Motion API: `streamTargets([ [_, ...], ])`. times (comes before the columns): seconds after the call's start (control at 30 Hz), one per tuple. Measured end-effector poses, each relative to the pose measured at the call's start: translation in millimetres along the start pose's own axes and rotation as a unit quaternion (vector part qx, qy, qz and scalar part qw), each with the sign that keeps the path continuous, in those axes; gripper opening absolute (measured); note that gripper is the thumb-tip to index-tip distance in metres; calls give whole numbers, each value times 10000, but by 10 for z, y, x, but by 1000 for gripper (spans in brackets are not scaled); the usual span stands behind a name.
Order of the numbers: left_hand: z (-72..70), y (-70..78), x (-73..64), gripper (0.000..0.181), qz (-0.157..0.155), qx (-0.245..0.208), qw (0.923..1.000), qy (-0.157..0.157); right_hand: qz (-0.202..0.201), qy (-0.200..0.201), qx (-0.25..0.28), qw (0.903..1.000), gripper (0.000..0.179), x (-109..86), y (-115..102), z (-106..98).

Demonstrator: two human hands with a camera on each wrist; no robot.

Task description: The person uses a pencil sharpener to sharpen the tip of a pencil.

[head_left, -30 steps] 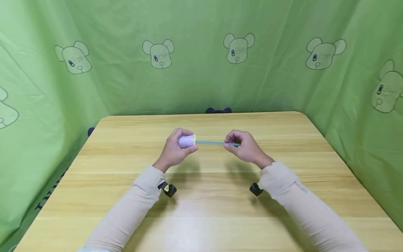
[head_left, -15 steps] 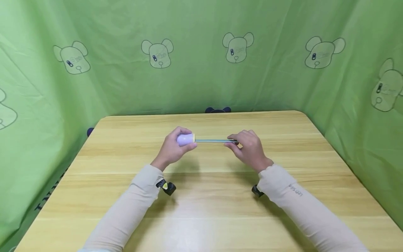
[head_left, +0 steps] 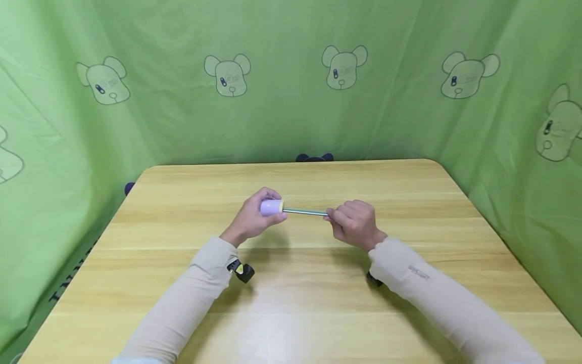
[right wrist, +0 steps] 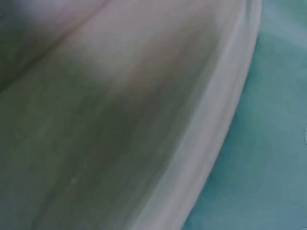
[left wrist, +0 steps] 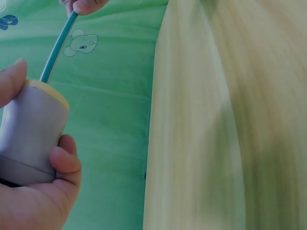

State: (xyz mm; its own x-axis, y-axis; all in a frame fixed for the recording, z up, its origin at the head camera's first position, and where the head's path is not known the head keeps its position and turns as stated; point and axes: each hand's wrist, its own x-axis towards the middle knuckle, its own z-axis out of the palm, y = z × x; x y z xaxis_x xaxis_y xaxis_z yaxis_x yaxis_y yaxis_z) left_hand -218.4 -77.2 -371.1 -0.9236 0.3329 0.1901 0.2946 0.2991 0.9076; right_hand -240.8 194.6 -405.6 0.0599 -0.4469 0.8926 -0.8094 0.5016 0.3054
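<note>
In the head view my left hand (head_left: 250,220) grips a small purple pencil sharpener (head_left: 270,207) with a yellow rim, thumb and fingers around its sides. A blue-green pencil (head_left: 304,212) runs from the yellow end across to my right hand (head_left: 353,224), whose curled fingers pinch its other end. From the left wrist, the sharpener (left wrist: 31,132) fills the lower left, with the pencil (left wrist: 58,49) rising out of its top. The pencil's tip is hidden inside. The right wrist view is blurred and shows neither hand nor pencil plainly.
Both hands are held above a light wooden table (head_left: 291,323). A green curtain (head_left: 282,121) with bear-head prints hangs behind it and along its sides. Small black wrist cameras, such as the left one (head_left: 245,273), hang below the cuffs.
My right hand has rolled over, its back now upward and fingers curled over the pencil's end. The pencil now slopes slightly down to the right. My left hand keeps its grip, nearly still.
</note>
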Motion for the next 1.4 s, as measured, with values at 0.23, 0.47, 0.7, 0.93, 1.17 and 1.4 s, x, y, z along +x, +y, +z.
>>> streamTargets([
  [0.23,28,-48,-9,44,-12,172,9997,196,983,-575,592,9917,34,50,-37,1],
  [0.47,72,-74,-15,44,376,577,9958,596,4133,-2399,2263,8488,30,306,-72,-150],
  [0.7,76,-61,-20,45,473,634,9956,507,5925,-3508,2668,6744,32,539,-14,-244],
  [0.93,-58,43,16,44,217,447,9980,379,4678,-2629,2470,8068,8,429,-67,-237],
  [1.17,-121,75,8,41,-179,96,9994,289,2264,-1232,1442,9554,9,222,-69,-122],
  [1.4,-112,90,0,37,-843,-617,9945,-82,697,431,-210,9964,26,127,3,18],
])
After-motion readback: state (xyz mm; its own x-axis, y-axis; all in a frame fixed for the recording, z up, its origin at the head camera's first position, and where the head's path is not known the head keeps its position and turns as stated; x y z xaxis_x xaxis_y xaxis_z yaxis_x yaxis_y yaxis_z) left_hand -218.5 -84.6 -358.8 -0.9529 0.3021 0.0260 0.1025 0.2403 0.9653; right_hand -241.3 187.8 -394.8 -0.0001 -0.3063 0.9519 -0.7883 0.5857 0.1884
